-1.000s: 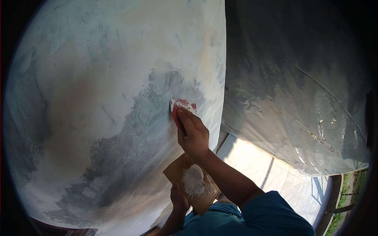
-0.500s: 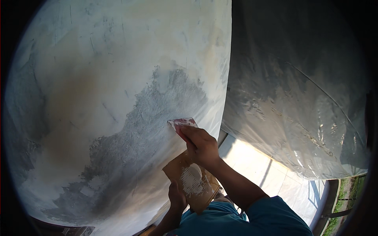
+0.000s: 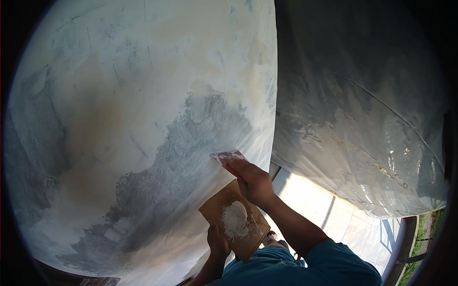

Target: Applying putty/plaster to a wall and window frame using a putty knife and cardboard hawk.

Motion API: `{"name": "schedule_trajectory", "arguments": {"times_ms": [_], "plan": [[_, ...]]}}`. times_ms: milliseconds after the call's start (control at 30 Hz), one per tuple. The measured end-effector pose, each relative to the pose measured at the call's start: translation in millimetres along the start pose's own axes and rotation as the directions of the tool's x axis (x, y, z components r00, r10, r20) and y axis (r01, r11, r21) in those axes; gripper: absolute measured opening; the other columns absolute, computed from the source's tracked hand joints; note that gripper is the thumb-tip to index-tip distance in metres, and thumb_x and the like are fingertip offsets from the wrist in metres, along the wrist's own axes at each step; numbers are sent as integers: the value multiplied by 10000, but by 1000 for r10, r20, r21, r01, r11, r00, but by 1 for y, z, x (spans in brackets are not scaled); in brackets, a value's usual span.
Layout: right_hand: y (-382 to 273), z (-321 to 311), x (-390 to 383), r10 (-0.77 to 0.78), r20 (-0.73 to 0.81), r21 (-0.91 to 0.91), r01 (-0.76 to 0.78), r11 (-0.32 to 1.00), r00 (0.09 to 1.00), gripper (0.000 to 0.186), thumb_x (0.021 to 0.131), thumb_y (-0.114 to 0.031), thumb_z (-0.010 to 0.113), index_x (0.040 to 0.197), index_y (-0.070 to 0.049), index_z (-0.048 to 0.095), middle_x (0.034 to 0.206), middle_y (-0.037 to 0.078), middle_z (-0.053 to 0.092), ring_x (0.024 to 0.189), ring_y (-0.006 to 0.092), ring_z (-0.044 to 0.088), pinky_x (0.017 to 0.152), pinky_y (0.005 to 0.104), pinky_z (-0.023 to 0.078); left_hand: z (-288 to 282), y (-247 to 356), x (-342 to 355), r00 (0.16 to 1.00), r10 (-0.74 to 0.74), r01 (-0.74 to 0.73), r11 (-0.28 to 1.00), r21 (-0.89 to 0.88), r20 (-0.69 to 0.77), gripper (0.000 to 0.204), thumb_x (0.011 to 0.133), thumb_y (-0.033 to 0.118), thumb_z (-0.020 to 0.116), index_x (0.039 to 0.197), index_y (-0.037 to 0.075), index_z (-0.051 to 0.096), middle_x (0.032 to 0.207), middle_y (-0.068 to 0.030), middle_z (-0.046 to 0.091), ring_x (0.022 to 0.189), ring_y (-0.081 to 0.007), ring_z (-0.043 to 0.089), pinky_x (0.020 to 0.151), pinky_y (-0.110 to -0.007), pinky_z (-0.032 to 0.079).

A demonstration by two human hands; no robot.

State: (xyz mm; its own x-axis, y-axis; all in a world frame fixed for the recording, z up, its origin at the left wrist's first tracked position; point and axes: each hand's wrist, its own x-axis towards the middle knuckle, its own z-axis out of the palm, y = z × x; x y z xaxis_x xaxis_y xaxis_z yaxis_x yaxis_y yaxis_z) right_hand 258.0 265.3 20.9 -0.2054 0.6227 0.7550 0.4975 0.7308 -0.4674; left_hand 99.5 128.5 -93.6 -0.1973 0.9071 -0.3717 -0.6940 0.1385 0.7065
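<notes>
My right hand (image 3: 257, 187) is closed round a red putty spreader (image 3: 230, 157) smeared with white. The spreader's edge lies at the wall (image 3: 205, 128), close to the right border of a rough grey patch; whether it touches is hard to tell. Below it, my left hand (image 3: 218, 240) grips the left side of a brown board (image 3: 215, 204), which looks like cardboard and is tilted in front of my body. White putty (image 3: 234, 221) with ridged marks is spread over the board's middle. My right wrist passes over the board's upper right corner.
Pale coating surrounds the grey patch on the wall, whose edge runs down the middle of the view. Right of it hangs a clear plastic sheet (image 3: 353, 143). Sunlit floor tiles (image 3: 310, 202) show below, with a dark railing (image 3: 405, 260) and grass at the lower right.
My right hand and the spreader have shifted slightly right and down. The board remains in my left hand, nearly in the same place. The view has tilted up a little.
</notes>
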Motion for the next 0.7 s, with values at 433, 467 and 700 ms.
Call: {"name": "schedule_trajectory", "arguments": {"times_ms": [433,467,700], "plan": [[-14,-11,15,273,15,142,-272,952,962,438,797,55,561,1185,-109,682,1097,143,699,985,259,695,874,327,543,14,1,-5,997,55,-57,997,52,52,563,1034,486,351,1329,17,453,1288,-104,559,1175,-257,528,1036,-410,387],[-8,-27,30,330,-86,157,-315,936,940,435,796,53,542,1175,-103,687,1065,147,706,923,253,704,826,327,546,13,0,-6,997,57,-62,994,90,58,560,1034,486,347,1326,21,457,1283,-105,563,1163,-255,532,1032,-411,390],[-8,5,91,-17,-343,-107,-21,994,939,498,785,14,628,1274,-68,579,1210,162,634,1089,321,627,935,392,528,15,-4,-9,996,43,-47,998,52,81,562,1035,489,340,1324,22,460,1276,-110,570,1151,-259,534,1031,-408,389]]}}
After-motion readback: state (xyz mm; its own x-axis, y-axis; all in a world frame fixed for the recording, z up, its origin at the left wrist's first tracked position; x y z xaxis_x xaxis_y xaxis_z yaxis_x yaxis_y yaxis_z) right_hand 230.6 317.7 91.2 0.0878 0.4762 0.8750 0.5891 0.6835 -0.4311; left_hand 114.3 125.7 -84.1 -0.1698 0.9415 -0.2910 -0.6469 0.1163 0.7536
